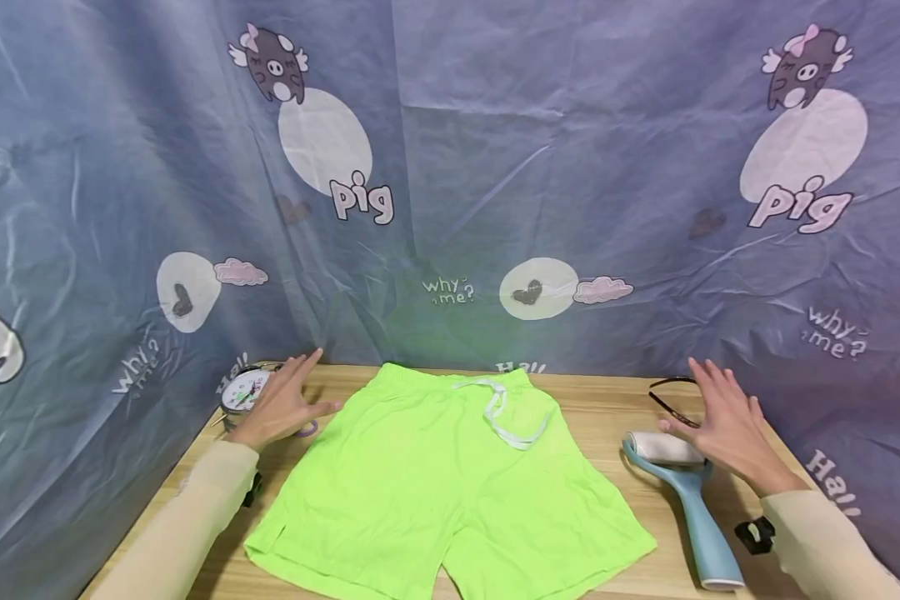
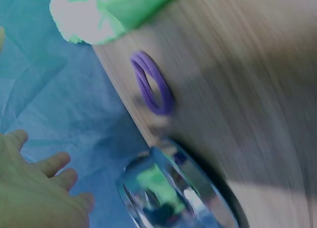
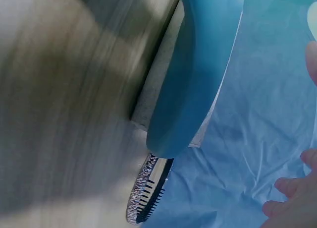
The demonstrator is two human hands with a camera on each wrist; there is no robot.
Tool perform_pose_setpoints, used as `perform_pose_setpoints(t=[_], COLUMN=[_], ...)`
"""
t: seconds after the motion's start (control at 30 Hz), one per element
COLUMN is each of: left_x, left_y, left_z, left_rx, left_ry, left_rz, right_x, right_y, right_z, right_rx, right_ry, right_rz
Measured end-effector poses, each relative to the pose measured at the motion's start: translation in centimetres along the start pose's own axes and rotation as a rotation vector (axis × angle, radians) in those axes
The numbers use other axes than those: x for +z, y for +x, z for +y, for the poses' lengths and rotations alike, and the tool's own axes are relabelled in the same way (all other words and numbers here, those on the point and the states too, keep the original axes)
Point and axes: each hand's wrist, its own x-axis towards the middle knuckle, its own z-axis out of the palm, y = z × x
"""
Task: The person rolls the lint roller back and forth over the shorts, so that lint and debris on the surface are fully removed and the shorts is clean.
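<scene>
Bright green shorts [image 1: 450,467] with a white drawstring [image 1: 498,408] lie flat on the wooden table, waistband at the back. To their left, my left hand [image 1: 281,408] hovers with fingers spread, partly covering a round alarm clock [image 1: 242,390]. The left wrist view shows the clock's shiny metal case [image 2: 173,188] and a purple hair tie [image 2: 153,84] on the table. Over on the right, my right hand [image 1: 727,429] is held above a lint roller [image 1: 693,492] with a blue handle, its fingers spread and empty. Beyond the roller lies a dark toothed hair clip [image 3: 148,188] with a sparkly edge.
A blue-grey cloth [image 1: 450,208] printed with pigs and words hangs behind the table and along both sides. The wooden table [image 1: 592,408] shows between the shorts and the lint roller. Small black devices [image 1: 756,533] sit at the wrists.
</scene>
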Motion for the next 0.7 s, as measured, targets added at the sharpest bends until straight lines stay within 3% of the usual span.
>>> perform_pose_setpoints(t=[0.2, 0.47, 0.57, 0.7], left_x=[0.6, 1.6, 2.1, 2.9], left_y=[0.6, 1.5, 1.8, 2.0], left_z=[0.9, 2.0, 2.1, 2.4], left_rx=[-0.058, -0.132, -0.150, -0.175], left_ry=[-0.140, -0.185, -0.170, -0.137], left_rz=[-0.041, -0.022, 0.004, 0.039], right_x=[-0.2, -0.3, -0.2, -0.3], right_y=[-1.2, -3.0, -3.6, -4.6], right_z=[0.6, 0.3, -0.1, -0.2], right_rx=[0.005, 0.000, 0.030, 0.100], right_ry=[0.056, 0.132, 0.131, 0.110], right_rz=[0.041, 0.072, 0.039, -0.071])
